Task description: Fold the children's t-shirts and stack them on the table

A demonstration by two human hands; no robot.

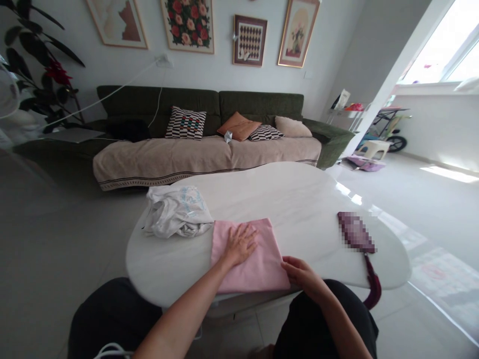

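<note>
A pink cloth [254, 273], folded into a rough rectangle, lies on the white table [299, 199] at its near edge. My left hand [240, 244] rests flat on the upper part of the cloth with its fingers spread. At the cloth's right edge, my right hand [302, 275] has its fingers closed on the border near the lower right corner; its thumb is partly hidden. To the left, a crumpled white plastic bag [177, 212] touches or nearly touches the cloth's upper left corner.
A blurred-out purple item [355, 232] with a dark red tassel [372, 284] lies at the table's right, the tassel hanging over the edge. Behind stands a green sofa [157, 102] with cushions and a beige cover. My knees flank the table's near edge.
</note>
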